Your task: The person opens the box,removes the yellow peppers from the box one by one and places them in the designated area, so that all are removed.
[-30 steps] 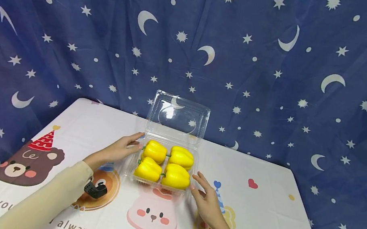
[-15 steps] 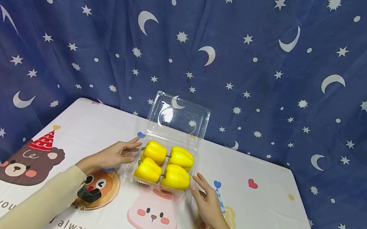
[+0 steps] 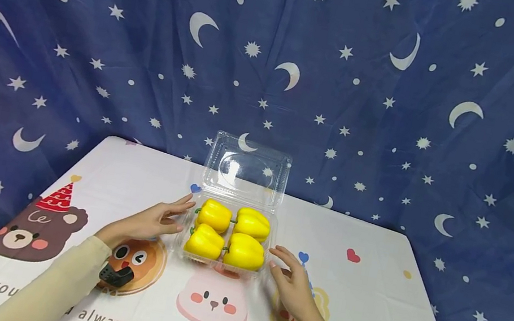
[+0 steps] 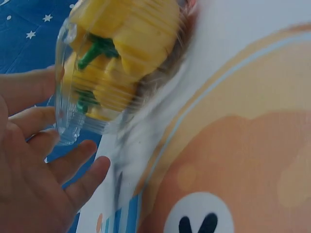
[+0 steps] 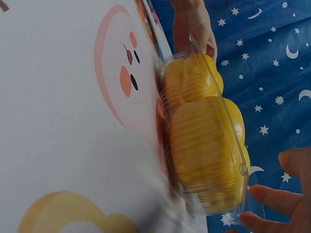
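A clear plastic clamshell box (image 3: 264,268) stands on the table with its lid (image 3: 246,173) raised at the back. Inside its base lie several yellow bell peppers (image 3: 246,252) in two rows, their green stems turned left. My left hand (image 3: 142,225) is at the box's left side, fingers loosely extended; in the left wrist view its fingertips overlap the clear side wall (image 4: 68,128), and contact is hard to tell. On the right side, my right hand (image 3: 293,287) has its fingers spread by the rim, gripping nothing. The right wrist view shows those fingers (image 5: 277,199) near the box edge.
A white tablecloth (image 3: 360,305) printed with cartoon animals, hearts and lettering covers the table. Behind the table's back edge hangs a dark blue curtain (image 3: 372,123) with moons and stars, close to the raised lid. Each wrist wears a black strap (image 3: 117,276).
My left hand has drawn back a little to the left from the box. The box sits very slightly nearer, and its lid stays up. My right hand has barely moved.
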Tool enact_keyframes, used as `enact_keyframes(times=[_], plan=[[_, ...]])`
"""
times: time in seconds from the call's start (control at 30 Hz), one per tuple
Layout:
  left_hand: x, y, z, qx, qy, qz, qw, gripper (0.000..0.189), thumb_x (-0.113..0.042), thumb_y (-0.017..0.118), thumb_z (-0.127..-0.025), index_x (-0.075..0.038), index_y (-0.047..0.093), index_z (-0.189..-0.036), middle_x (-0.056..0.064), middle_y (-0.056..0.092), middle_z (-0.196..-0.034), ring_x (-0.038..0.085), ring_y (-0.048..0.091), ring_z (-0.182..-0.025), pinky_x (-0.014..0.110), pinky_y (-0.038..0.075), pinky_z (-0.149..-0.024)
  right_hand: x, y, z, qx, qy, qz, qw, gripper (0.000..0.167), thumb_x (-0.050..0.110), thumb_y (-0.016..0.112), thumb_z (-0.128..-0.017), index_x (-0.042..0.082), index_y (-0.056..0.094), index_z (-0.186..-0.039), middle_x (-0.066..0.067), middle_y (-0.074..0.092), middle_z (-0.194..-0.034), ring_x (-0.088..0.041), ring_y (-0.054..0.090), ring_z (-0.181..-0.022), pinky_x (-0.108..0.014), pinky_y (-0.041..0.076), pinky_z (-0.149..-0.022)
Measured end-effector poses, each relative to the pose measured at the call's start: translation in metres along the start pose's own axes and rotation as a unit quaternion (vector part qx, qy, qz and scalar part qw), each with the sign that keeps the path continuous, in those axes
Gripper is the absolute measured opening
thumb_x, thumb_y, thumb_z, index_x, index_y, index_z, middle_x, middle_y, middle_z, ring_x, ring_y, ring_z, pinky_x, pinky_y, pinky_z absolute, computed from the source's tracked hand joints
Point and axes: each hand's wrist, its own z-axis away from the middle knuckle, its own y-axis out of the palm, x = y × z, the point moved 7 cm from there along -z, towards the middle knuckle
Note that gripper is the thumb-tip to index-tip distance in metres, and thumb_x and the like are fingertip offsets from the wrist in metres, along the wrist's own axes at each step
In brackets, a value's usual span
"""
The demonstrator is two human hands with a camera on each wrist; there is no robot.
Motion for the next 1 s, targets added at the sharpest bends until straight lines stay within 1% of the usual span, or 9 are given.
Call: enact_keyframes(times=[0.1,0.23,0.5,0.6,0.67,0.73,0.87,0.97,1.0], plan=[[0.002,-0.001,0.001,0.001,0.005,-0.018,0.9998,0.065,-0.009,0.057,-0.102,0.005,0.026,-0.157,0.025,0.003,-0.169,0.051,0.017,-0.152,0.064,0.034,-0.115,0.002,-0.002,-0.001,-0.001,-0.003,0.008,1.0,0.036,0.017,0.06,-0.102,0.002,0.063,-0.134,-0.024,0.047,-0.153,-0.043,0.045,-0.143,-0.049,0.054,-0.103],[0.001,-0.003,0.002,0.002,0.007,-0.036,0.9993,0.065,-0.01,0.059,-0.101,0.005,0.028,-0.157,0.026,0.005,-0.169,0.052,0.017,-0.152,0.065,0.033,-0.115,0.006,-0.004,-0.002,-0.003,-0.012,0.015,0.9998,0.037,0.019,0.06,-0.102,0.002,0.062,-0.135,-0.025,0.045,-0.154,-0.044,0.042,-0.144,-0.054,0.053,-0.103],[-0.003,-0.002,0.008,0.002,-0.009,-0.052,0.9986,0.067,-0.015,0.062,-0.1,-0.001,0.031,-0.158,0.021,0.009,-0.17,0.049,0.014,-0.154,0.066,0.027,-0.118,0.016,-0.004,-0.009,0.003,-0.036,0.026,0.999,0.039,0.018,0.06,-0.102,0.001,0.06,-0.137,-0.027,0.044,-0.155,-0.046,0.041,-0.145,-0.058,0.052,-0.104],[-0.005,-0.001,0.012,-0.007,0.0,-0.07,0.9975,0.068,-0.017,0.064,-0.099,-0.001,0.032,-0.157,0.021,0.011,-0.17,0.05,0.014,-0.154,0.071,0.012,-0.121,0.018,-0.003,-0.012,0.008,-0.035,0.029,0.9989,0.039,0.018,0.06,-0.102,0.002,0.06,-0.138,-0.025,0.043,-0.156,-0.044,0.041,-0.146,-0.059,0.05,-0.105],[-0.006,0.0,0.013,-0.012,0.007,-0.078,0.9968,0.068,-0.017,0.065,-0.099,0.0,0.033,-0.156,0.022,0.011,-0.169,0.051,0.014,-0.153,0.074,0.001,-0.12,0.02,-0.002,-0.013,0.011,-0.035,0.029,0.9989,0.04,0.019,0.06,-0.102,0.001,0.059,-0.138,-0.025,0.043,-0.156,-0.043,0.04,-0.146,-0.06,0.049,-0.106],[-0.007,0.001,0.014,-0.015,0.009,-0.082,0.9965,0.067,-0.018,0.065,-0.099,0.001,0.034,-0.156,0.022,0.012,-0.169,0.051,0.016,-0.153,0.077,-0.006,-0.117,0.022,0.0,-0.014,0.012,-0.033,0.03,0.9989,0.041,0.019,0.06,-0.102,0.002,0.059,-0.139,-0.024,0.043,-0.156,-0.043,0.041,-0.146,-0.061,0.049,-0.106],[-0.005,0.0,0.014,-0.012,0.005,-0.083,0.9964,0.067,-0.019,0.065,-0.099,-0.001,0.034,-0.156,0.021,0.012,-0.17,0.05,0.017,-0.153,0.075,0.003,-0.12,0.025,0.002,-0.017,0.013,-0.035,0.031,0.9988,0.04,0.017,0.061,-0.101,0.003,0.06,-0.139,-0.023,0.045,-0.155,-0.042,0.043,-0.144,-0.061,0.048,-0.106],[-0.004,0.0,0.013,-0.008,0.003,-0.084,0.9964,0.068,-0.02,0.065,-0.099,-0.001,0.034,-0.156,0.02,0.011,-0.17,0.051,0.016,-0.153,0.071,0.019,-0.12,0.027,0.004,-0.018,0.012,-0.045,0.041,0.9981,0.04,0.018,0.061,-0.101,0.005,0.06,-0.139,-0.023,0.047,-0.154,-0.042,0.046,-0.143,-0.061,0.05,-0.105],[-0.004,0.0,0.013,-0.008,0.004,-0.085,0.9963,0.068,-0.02,0.065,-0.099,-0.001,0.034,-0.156,0.02,0.011,-0.17,0.051,0.016,-0.153,0.07,0.018,-0.12,0.027,0.004,-0.018,0.013,-0.047,0.044,0.9978,0.04,0.019,0.061,-0.101,0.006,0.06,-0.139,-0.023,0.048,-0.153,-0.042,0.046,-0.142,-0.06,0.05,-0.105]])
